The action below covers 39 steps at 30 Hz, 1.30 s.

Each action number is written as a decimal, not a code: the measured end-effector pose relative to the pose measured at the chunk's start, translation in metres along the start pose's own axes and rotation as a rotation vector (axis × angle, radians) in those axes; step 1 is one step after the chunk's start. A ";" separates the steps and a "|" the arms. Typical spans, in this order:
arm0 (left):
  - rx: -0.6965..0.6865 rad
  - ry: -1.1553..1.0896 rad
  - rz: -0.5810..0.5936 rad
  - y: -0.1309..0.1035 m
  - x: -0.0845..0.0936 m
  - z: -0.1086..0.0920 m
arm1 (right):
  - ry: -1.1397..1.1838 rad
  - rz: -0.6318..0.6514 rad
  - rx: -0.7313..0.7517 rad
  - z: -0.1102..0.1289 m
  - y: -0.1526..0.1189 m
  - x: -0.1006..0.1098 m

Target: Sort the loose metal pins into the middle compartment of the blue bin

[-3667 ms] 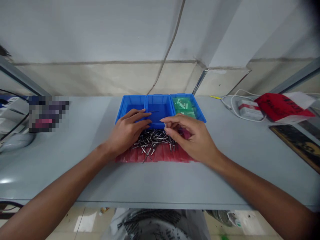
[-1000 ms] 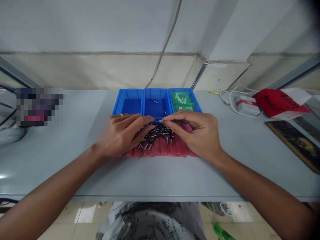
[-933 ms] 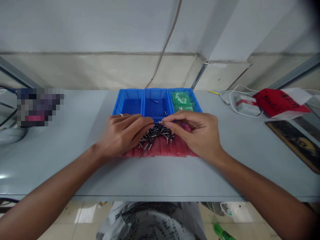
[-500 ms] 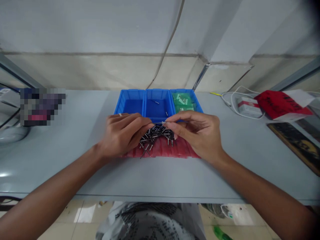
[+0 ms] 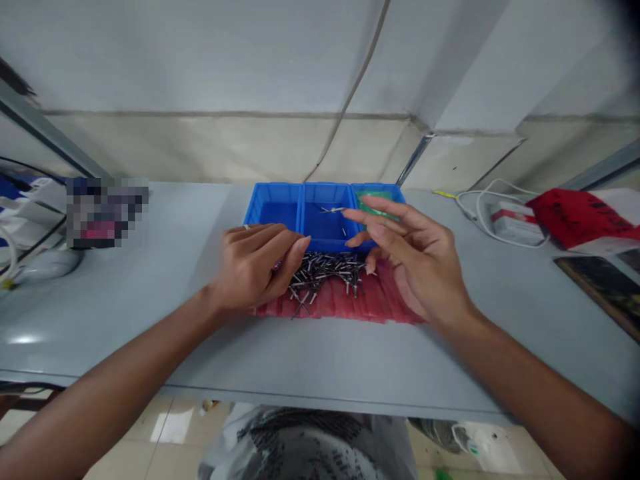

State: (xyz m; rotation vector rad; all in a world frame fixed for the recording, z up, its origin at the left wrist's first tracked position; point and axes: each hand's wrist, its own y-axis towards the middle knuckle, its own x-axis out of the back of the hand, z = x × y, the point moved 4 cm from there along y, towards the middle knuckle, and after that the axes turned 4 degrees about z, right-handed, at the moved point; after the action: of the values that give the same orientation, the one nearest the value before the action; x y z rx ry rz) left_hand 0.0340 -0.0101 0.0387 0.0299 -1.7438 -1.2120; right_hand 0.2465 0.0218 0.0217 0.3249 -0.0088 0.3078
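Over the front of the blue bins, my right hand [image 5: 415, 250] is open with its fingers apart. A thin pop rivet [image 5: 332, 210] shows just beyond its fingertips, above the middle blue bin [image 5: 327, 244]; whether it still touches a finger I cannot tell. My left hand [image 5: 260, 263] is closed, thumb against the curled fingers, at the left edge of a pile of pop rivets [image 5: 327, 268]. What is inside that hand, if anything, is hidden. The pile lies on a red plastic sheet [image 5: 370, 297]. Another small rivet [image 5: 343, 232] rests in the middle bin.
The left blue bin [image 5: 277, 213] stands beside the middle one. Green packets [image 5: 367, 198] lie in the right bin, partly behind my fingers. Rightward are a white box [image 5: 515, 220], a red bag [image 5: 575, 217] and a dark phone-like slab [image 5: 600, 287]. A mouse [image 5: 50, 265] sits far left.
My right hand has opened and lifted away from my left, and the rivet it pinched is now over the middle bin. My left hand stays closed nearby. The view has shifted slightly.
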 end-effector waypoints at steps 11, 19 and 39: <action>-0.034 0.014 0.037 0.000 -0.007 -0.001 | -1.082 0.505 0.505 -0.019 -0.014 -0.027; -0.067 0.058 0.044 0.000 -0.006 -0.002 | -0.890 0.366 0.461 -0.007 -0.010 -0.021; -0.141 -0.019 0.082 -0.001 -0.009 -0.011 | -0.280 0.022 0.198 0.014 -0.005 -0.008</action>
State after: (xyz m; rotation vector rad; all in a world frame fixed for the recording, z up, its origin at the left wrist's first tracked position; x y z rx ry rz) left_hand 0.0460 -0.0137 0.0320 -0.1357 -1.6553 -1.2754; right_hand 0.2411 0.0110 0.0331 0.5633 -0.2589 0.2834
